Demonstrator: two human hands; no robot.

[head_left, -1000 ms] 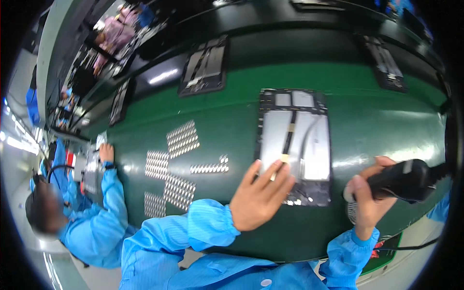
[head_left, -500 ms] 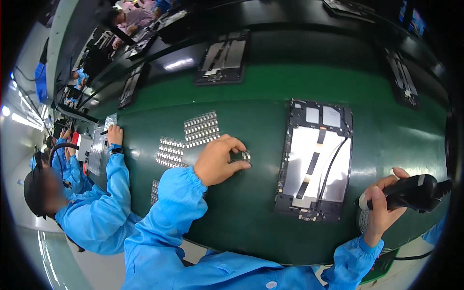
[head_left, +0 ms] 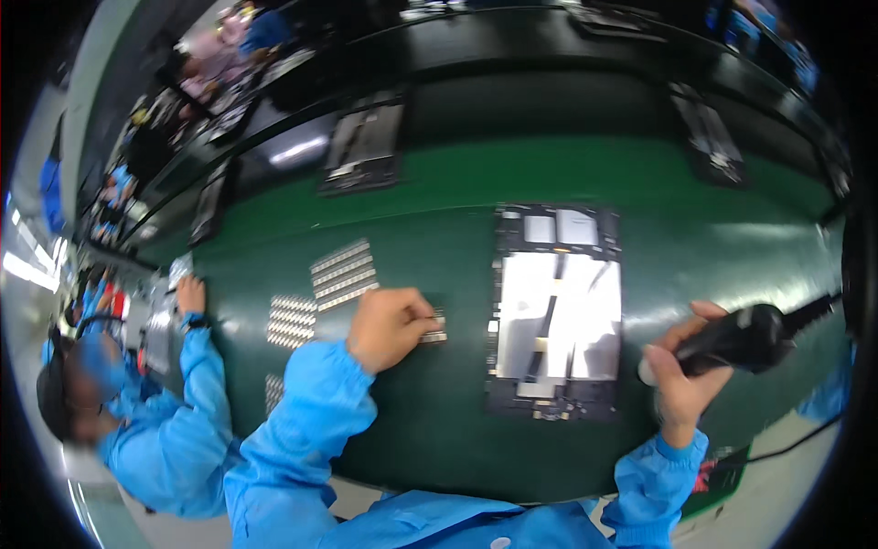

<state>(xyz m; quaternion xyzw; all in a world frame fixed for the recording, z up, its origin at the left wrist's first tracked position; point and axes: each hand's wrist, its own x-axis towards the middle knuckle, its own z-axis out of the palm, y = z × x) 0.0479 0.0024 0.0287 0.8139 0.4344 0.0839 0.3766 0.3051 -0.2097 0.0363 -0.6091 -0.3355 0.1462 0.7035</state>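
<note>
A worker in a blue smock bends over a green counter [head_left: 457,430] on an assembly line. The left hand [head_left: 389,325] is curled, its fingertips pinched on a small strip of silvery parts [head_left: 433,328] lying on the counter just left of an opened flat device [head_left: 556,311], whose shiny metal inside and dark cables face up. The right hand [head_left: 681,380] is wrapped tight around the grip of a black power screwdriver [head_left: 736,339], held off the device's right edge, apart from it. More rows of silvery parts [head_left: 340,273] lie farther left on the counter. At far left, another person in blue rests a hand [head_left: 190,295] on the counter's edge.
</note>
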